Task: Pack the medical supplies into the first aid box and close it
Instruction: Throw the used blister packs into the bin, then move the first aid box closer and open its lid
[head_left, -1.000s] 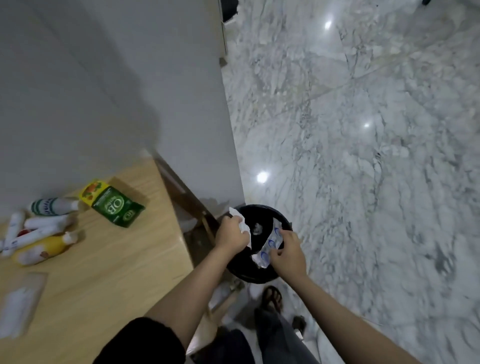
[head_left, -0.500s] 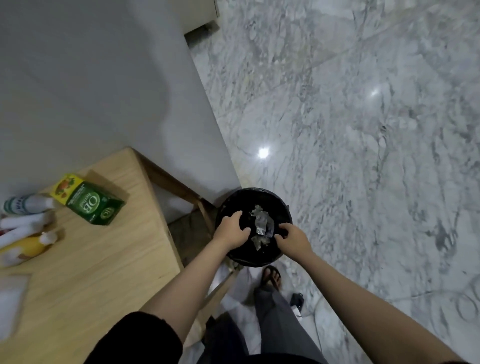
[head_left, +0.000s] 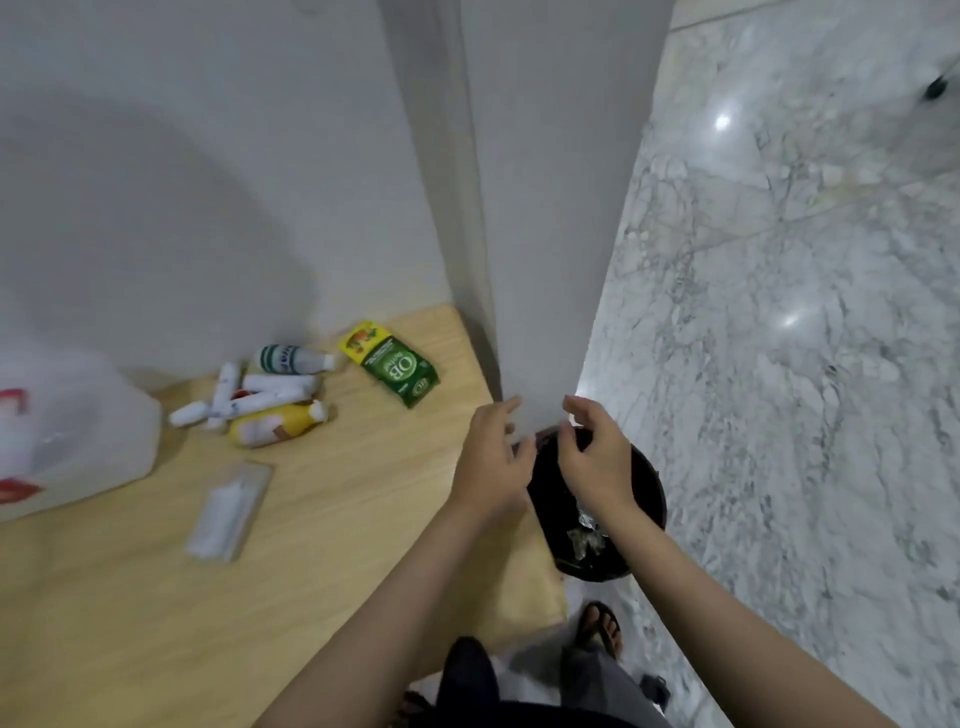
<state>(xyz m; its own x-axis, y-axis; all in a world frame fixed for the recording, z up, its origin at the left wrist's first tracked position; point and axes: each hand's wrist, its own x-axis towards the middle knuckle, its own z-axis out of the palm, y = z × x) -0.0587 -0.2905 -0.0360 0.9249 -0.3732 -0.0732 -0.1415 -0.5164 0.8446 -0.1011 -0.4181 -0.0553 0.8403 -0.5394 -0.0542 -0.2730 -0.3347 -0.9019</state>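
My left hand (head_left: 491, 457) and my right hand (head_left: 597, 460) hover with fingers apart and nothing in them, above the rim of a black waste bin (head_left: 644, 499) that holds crumpled wrappers (head_left: 587, 540). On the wooden table (head_left: 156, 597) lie a green and yellow box (head_left: 397, 369), a white bottle with a green label (head_left: 288, 359), several white tubes (head_left: 249, 397), a yellow bottle (head_left: 278, 426) and a clear flat packet (head_left: 228, 512). A translucent white box with red marks (head_left: 67, 436) stands at the left edge.
A grey wall corner (head_left: 493, 234) rises just behind the table's right end. The bin stands on the marble floor (head_left: 805, 364) beside the table. My feet in sandals (head_left: 602, 631) show below.
The wrappers left both hands and now lie in the bin. Both hands have lifted from the bin. My view swung left, bringing more of the table and the white box into sight.
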